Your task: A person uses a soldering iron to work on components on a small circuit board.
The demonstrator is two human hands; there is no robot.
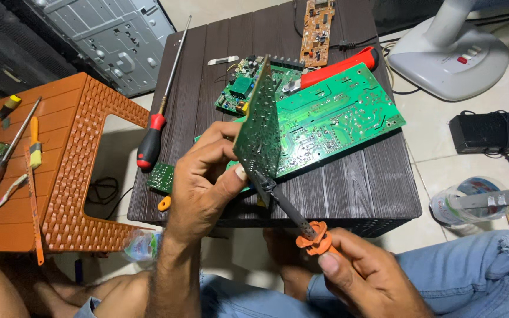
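Left hand [204, 176]: raised over the near edge of the dark slatted table [372, 188], forearm rising from below, fingers curled and thumb pressed to the lower edge of a small green circuit board [259, 126], which it grips and holds upright, edge-on to the camera, above the table. Right hand [363, 277]: low at the near right, over a denim-clad knee, fingers closed around the orange handle of a soldering iron [293, 215]; the dark shaft slants up and left, its tip meeting the bottom corner of the held board. Large green circuit board [337, 115]: flat on the table behind the held one. Red-handled tool [340, 68]: lying on the far side of the large board. Red-and-black screwdriver [157, 115]: along the table's left edge. Orange plastic stool [75, 171]: left of the table, bearing hand tools. White fan base [449, 53]: on the floor, upper right.
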